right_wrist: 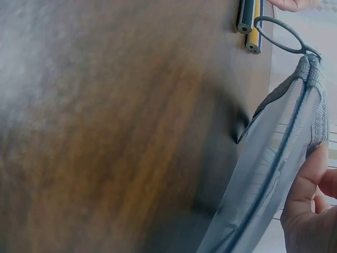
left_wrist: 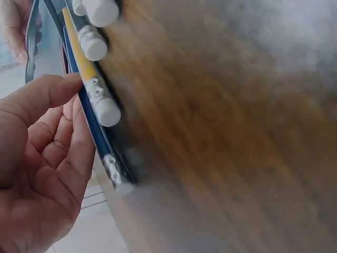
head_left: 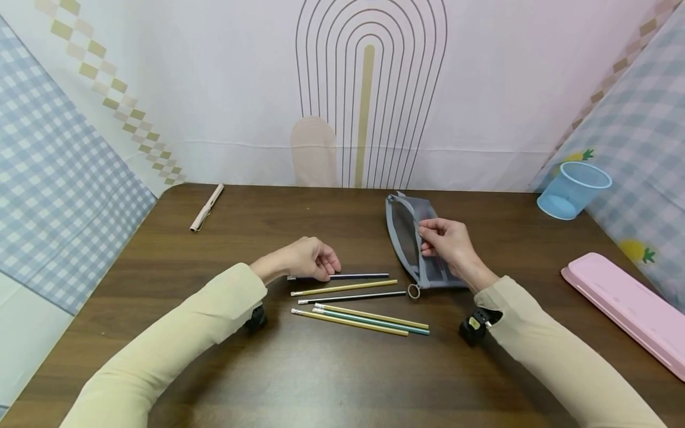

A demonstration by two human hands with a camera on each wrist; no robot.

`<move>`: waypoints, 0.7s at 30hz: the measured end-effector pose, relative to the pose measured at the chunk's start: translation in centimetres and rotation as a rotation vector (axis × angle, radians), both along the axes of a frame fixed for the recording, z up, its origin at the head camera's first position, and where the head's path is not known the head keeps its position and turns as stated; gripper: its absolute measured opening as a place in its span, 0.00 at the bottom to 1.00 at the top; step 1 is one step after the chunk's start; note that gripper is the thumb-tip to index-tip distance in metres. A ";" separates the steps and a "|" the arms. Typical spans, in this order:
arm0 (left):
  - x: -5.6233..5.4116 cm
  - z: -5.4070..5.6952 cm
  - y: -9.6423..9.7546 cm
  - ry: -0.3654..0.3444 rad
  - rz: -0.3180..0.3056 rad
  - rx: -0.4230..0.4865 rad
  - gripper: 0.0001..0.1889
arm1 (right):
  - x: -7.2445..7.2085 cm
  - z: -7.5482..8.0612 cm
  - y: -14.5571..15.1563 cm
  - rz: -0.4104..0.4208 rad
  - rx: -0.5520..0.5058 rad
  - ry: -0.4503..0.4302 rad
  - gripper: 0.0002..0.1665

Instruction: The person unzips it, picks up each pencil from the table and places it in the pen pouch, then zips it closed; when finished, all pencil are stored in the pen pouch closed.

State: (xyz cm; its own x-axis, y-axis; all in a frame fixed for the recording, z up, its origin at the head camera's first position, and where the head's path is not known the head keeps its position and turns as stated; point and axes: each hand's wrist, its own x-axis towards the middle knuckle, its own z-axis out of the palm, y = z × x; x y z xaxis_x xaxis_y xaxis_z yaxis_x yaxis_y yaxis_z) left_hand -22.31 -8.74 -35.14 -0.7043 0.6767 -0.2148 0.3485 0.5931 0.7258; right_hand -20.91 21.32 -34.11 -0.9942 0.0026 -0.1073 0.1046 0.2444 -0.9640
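My left hand (head_left: 310, 257) pinches a dark blue pencil (head_left: 366, 276) between thumb and fingers, near its eraser end. In the left wrist view the blue pencil (left_wrist: 93, 124) lies beside a yellow pencil (left_wrist: 84, 63). Nearer to me on the table are another yellow pencil (head_left: 348, 288), a black pencil (head_left: 353, 297) and a group with a green pencil (head_left: 374, 321) between two yellow ones. My right hand (head_left: 452, 242) grips the rim of a grey zip pouch (head_left: 396, 229), whose mouth gapes. A ring (right_wrist: 279, 36) hangs at the zip's end.
A white pen (head_left: 207, 208) lies at the far left of the brown table (head_left: 299, 380). On the right stand a blue mesh cup (head_left: 572, 191) and a long pink case (head_left: 626, 309). A patterned curtain (head_left: 241, 89) hangs behind the table.
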 end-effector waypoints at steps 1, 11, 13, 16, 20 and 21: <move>0.0 0.0 0.0 0.019 0.002 -0.012 0.09 | 0.0 0.0 0.0 0.000 0.000 -0.001 0.20; -1.5 0.6 1.1 -0.182 0.150 0.116 0.10 | -0.1 0.3 -0.1 -0.001 -0.004 0.002 0.20; -1.8 0.6 2.1 -0.308 0.224 0.189 0.13 | -0.1 0.3 -0.1 -0.002 -0.005 0.001 0.20; -2.3 0.5 4.1 -0.477 0.319 0.305 0.15 | 0.0 0.3 -0.2 -0.001 -0.010 -0.002 0.20; -2.7 0.4 7.0 -0.639 0.391 0.433 0.14 | 0.1 0.4 -0.4 0.002 -0.015 0.000 0.20; -3.2 -0.3 7.7 -0.678 0.390 0.477 0.13 | 0.1 0.4 -0.4 0.002 -0.020 0.001 0.21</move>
State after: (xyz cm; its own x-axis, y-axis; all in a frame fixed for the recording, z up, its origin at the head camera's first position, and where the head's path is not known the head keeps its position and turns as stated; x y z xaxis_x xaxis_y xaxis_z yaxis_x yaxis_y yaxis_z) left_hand -25.48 -1.07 -35.40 -0.7265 0.5404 -0.4244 -0.4040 0.1637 0.9000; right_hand -20.81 20.89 -33.73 -0.9943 -0.0017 -0.1064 0.1033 0.2253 -0.9688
